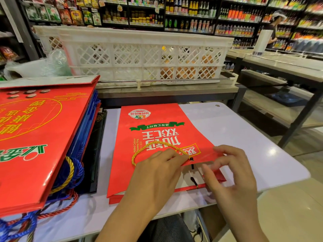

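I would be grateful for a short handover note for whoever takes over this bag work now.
Left hand pinches the yellow cord at a hole in the red bag.
Right hand pinches that bag's rim, holding it raised; its grip is blurred.
Bag lies flat on the white table, stack of bags to its left.
Done: cord loop lies across the upper face.
Left: likely secure this cord end at the hole; a second black-tipped end shows inside the mouth.
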A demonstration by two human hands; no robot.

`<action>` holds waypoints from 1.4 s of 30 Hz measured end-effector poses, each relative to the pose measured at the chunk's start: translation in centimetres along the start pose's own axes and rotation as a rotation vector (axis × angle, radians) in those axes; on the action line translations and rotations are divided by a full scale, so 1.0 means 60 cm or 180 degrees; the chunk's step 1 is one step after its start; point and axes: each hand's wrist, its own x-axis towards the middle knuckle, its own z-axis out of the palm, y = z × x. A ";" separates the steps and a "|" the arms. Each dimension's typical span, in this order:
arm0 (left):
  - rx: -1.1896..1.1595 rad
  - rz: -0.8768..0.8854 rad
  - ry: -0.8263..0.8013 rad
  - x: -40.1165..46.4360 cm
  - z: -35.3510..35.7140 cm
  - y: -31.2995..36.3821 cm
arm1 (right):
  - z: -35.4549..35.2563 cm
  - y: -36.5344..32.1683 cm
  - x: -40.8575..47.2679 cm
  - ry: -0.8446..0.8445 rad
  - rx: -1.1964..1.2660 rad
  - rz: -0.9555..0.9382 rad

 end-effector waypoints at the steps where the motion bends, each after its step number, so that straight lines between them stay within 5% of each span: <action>1: -0.0087 -0.0045 0.0041 0.002 -0.002 0.001 | 0.005 -0.005 -0.006 0.0054 -0.0206 -0.0065; 6: -0.0253 -0.0083 0.0158 0.006 -0.003 0.006 | 0.042 -0.004 -0.016 0.0171 -0.1000 -0.0171; 26: -0.0312 -0.0204 0.0319 0.003 0.000 -0.008 | 0.042 -0.001 -0.021 -0.0060 -0.0512 -0.0264; 32: -0.0579 -0.0384 0.0279 -0.008 0.001 -0.016 | 0.005 -0.026 0.009 0.0173 0.0412 0.0310; 34: -0.0609 -0.0355 0.0249 -0.009 0.002 -0.017 | -0.003 -0.026 0.040 -0.0157 0.0162 0.0247; 38: -0.0621 -0.0317 0.0258 -0.008 0.004 -0.019 | 0.007 -0.017 0.091 -0.1745 -0.0651 0.0427; 42: -0.0617 -0.0344 0.0249 -0.009 0.007 -0.020 | 0.015 -0.023 0.096 -0.2177 -0.0338 0.0751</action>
